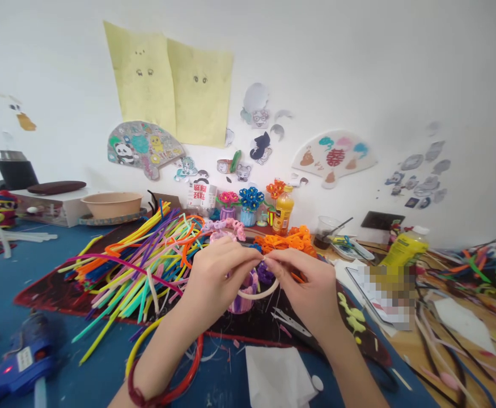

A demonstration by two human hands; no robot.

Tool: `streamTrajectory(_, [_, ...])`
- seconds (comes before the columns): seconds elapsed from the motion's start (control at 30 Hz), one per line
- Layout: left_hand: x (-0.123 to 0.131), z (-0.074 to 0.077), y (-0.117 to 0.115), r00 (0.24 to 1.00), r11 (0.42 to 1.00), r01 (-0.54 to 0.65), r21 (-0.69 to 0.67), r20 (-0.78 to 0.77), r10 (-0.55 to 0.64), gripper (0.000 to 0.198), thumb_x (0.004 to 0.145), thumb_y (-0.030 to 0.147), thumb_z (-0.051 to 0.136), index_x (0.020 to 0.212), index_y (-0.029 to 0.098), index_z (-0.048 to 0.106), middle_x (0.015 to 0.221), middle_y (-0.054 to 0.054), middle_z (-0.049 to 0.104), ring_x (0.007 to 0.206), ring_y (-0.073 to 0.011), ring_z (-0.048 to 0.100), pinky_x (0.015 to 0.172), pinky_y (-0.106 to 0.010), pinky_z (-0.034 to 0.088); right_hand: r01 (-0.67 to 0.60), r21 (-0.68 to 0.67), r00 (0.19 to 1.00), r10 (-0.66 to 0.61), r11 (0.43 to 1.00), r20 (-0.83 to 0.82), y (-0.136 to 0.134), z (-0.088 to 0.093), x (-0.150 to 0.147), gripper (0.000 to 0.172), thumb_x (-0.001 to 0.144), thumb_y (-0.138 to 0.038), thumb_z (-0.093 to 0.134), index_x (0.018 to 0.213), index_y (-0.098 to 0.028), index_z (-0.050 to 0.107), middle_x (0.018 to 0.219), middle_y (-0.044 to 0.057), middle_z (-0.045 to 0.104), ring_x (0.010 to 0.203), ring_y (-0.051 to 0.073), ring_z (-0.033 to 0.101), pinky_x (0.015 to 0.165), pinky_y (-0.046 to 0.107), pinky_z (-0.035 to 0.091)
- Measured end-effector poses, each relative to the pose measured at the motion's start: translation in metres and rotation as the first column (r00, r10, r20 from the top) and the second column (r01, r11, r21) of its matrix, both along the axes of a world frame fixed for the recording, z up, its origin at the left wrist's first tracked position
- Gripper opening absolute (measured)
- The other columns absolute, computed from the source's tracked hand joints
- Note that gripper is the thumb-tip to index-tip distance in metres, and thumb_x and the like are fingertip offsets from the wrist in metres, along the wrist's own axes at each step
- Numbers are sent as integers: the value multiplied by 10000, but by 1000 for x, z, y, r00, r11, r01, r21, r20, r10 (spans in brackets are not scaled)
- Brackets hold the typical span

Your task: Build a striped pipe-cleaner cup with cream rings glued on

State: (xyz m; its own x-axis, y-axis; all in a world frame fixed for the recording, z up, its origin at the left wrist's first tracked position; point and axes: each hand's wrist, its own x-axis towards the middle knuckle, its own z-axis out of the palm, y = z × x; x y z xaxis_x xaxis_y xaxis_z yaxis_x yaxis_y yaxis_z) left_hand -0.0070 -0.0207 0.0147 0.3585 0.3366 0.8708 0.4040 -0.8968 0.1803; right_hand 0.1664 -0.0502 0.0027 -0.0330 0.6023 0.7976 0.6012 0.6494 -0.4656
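My left hand (216, 272) and my right hand (305, 283) meet over the black mat (52, 292), fingertips pinched together. Between them hangs a pale cream pipe cleaner (258, 294), bent into a downward loop, with each hand closed on one end. Just under the loop stands a small pink and purple pipe-cleaner pot (244, 297), partly hidden by my left hand. A purple curl (266, 273) lies beside my right thumb. Small scissors (290, 323) lie on the mat below my right hand.
A big heap of coloured pipe cleaners (141, 255) covers the mat's left. A blue glue gun (18, 362) lies at lower left. Orange pipe cleaners (285, 241), little flower pots (250, 207), an orange bottle (283, 211), a yellow bottle (403, 249) and white paper (275, 374) surround my hands.
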Motion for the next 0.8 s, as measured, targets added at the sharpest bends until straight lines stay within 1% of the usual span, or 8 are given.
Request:
streamTrajectory(0.07, [0,0,0,1000,1000,-7,-15,10,7,110,887,133,612,842,193,692,727,-11,729,658,-137,618,625,-251,480,2,-4,1000,-2,1000,7,0,0,0,135,895,-223,623,795,-189,707,767,56,751,632,180,658,561,272,493])
streamTrajectory(0.2, [2,-1,0,998,995,-49,-90,34,52,57,878,177,636,855,186,688,693,0,690,644,-136,601,611,-247,466,18,-6,1000,-18,1000,-15,-1,1,-1,125,888,-230,627,799,-184,701,753,51,743,558,151,600,535,264,471])
streamTrajectory(0.33, [3,-3,0,995,988,-90,-122,24,94,49,873,200,641,836,190,671,674,13,668,641,-138,597,612,-249,459,14,-23,1000,-14,1000,1,-1,1,0,124,892,-238,619,811,-187,698,742,44,733,531,139,567,517,259,452])
streamTrajectory(0.43, [2,-4,0,996,984,-93,-149,1,94,56,872,192,635,839,198,679,723,-2,697,684,-150,620,645,-258,472,20,31,997,-23,999,80,1,0,1,139,909,-231,598,814,-194,692,750,42,728,549,141,577,531,258,454])
streamTrajectory(0.53, [2,-5,2,995,981,-101,-167,-15,100,76,878,192,621,853,201,692,758,-17,711,709,-161,631,667,-271,484,23,107,986,-40,994,162,3,-3,2,149,928,-214,567,833,-198,682,765,44,721,608,149,616,592,257,481])
streamTrajectory(0.6, [3,-6,3,995,980,-101,-169,-14,100,84,882,190,611,855,201,690,767,-17,718,712,-162,634,673,-276,486,25,133,979,-51,991,197,4,-4,2,152,933,-197,548,842,-199,671,765,40,712,626,150,624,613,255,481])
streamTrajectory(0.7, [3,-5,4,994,975,-112,-191,-9,113,79,884,196,608,854,200,681,789,-11,730,709,-160,635,651,-268,475,35,127,977,-60,991,204,4,-4,1,153,924,-170,535,820,-196,643,738,29,677,575,132,577,567,240,442])
streamTrajectory(0.8, [2,-5,5,987,960,-156,-232,7,162,83,886,226,614,843,198,680,757,-5,719,675,-154,619,610,-256,447,48,115,979,-70,992,192,4,-4,0,158,914,-164,523,784,-197,607,706,12,629,517,112,502,530,232,404])
